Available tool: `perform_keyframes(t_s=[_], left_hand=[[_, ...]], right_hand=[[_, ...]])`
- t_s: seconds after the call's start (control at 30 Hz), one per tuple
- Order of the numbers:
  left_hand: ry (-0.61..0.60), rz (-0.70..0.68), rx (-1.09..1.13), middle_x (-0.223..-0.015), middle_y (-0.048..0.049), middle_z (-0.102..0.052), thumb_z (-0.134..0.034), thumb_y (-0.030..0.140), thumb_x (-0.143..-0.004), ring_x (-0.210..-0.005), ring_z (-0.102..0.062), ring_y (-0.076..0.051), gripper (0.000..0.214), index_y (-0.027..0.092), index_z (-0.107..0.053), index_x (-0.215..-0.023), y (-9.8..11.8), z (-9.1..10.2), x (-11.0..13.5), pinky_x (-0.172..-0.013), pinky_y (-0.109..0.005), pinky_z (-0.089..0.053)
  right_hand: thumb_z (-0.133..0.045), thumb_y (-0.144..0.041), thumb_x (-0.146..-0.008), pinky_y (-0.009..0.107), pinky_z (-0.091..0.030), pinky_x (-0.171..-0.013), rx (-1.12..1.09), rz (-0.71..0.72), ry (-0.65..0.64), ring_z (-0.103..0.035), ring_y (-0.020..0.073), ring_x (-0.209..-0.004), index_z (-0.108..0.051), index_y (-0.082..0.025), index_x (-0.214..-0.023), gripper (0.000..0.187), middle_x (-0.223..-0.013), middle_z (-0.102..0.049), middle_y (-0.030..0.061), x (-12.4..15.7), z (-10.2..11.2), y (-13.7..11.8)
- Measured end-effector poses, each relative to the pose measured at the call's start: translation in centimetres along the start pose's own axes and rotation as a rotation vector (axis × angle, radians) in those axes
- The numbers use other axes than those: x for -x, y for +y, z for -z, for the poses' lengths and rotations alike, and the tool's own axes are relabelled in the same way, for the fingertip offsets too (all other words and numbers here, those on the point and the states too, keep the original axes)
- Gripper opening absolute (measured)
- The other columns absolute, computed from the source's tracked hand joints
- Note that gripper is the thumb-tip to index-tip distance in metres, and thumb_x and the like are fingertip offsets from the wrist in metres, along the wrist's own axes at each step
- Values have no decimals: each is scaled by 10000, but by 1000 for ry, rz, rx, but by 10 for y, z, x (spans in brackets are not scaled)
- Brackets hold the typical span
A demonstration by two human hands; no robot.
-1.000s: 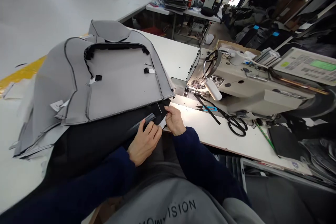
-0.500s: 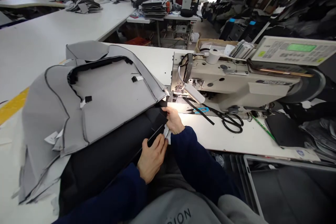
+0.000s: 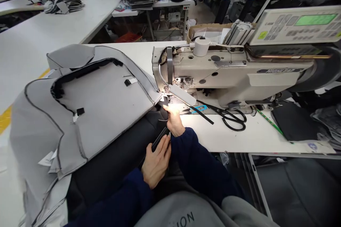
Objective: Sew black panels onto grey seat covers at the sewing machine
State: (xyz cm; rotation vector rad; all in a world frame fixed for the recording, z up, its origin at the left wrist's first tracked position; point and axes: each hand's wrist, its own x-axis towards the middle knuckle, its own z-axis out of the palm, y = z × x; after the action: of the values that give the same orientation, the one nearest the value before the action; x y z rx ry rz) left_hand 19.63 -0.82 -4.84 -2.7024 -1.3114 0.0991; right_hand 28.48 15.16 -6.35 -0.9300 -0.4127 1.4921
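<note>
A large sewn cover (image 3: pixel 103 92), grey backing outward with a black outer side below, lies across the table left of the sewing machine (image 3: pixel 213 71). My right hand (image 3: pixel 175 120) pinches the cover's black corner just in front of the lit needle area. Lower and to the left, my left hand (image 3: pixel 157 161) is closed on the black edge of the same cover, its fingers folded over the material. The cover's corner reaches up to the presser foot; whether it lies under the foot I cannot tell.
Black scissors (image 3: pixel 234 117), blue thread snips (image 3: pixel 198 109) and a black strip (image 3: pixel 204 115) lie right of my right hand. A control panel (image 3: pixel 301 25) tops the machine. A green pencil-like stick (image 3: pixel 270 122) lies near black fabric (image 3: pixel 294 120). A crate (image 3: pixel 262 188) stands below.
The view has shifted closer to the machine. The cover's corner and my right hand are nearer the needle area. My left hand keeps its hold on the edge.
</note>
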Motion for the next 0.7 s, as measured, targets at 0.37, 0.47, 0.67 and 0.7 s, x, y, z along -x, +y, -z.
perform_keyframes(t_s=[0.37,0.47,0.67,0.7], left_hand=[[-151,650,-44,-1378,-191,-463,-507,239,-855,-1203,-480,-360,487,145,-471,-1332,-176,15,124,-888,-477,-469],[-255,695,-34,-1280,-168,-540,-488,217,-865,-1106,-551,-288,391,112,-527,-1240,-223,13,162,-872,-397,-477],[-62,864,-350,-1075,-101,-596,-329,263,-944,-950,-587,-207,354,95,-574,-1137,-275,150,191,-753,-318,-476],[-16,820,-414,-1083,-89,-594,-303,267,-949,-985,-575,-209,370,103,-577,-1137,-275,176,201,-779,-326,-472]], right_hand=[[-711,-411,-701,274,-447,-678,588,152,-230,-561,153,-730,-553,-182,-876,330,-769,-608,-11,18,7,-6],[-664,-427,-748,309,-467,-685,881,248,-343,-592,193,-785,-473,-192,-1079,448,-867,-622,26,34,7,7],[-484,-319,-834,381,-477,-754,1077,427,-553,-589,229,-831,-400,-175,-1195,398,-959,-599,80,64,-43,50],[-463,-298,-831,394,-477,-766,1083,452,-602,-587,234,-834,-400,-164,-1195,393,-961,-598,91,68,-57,58]])
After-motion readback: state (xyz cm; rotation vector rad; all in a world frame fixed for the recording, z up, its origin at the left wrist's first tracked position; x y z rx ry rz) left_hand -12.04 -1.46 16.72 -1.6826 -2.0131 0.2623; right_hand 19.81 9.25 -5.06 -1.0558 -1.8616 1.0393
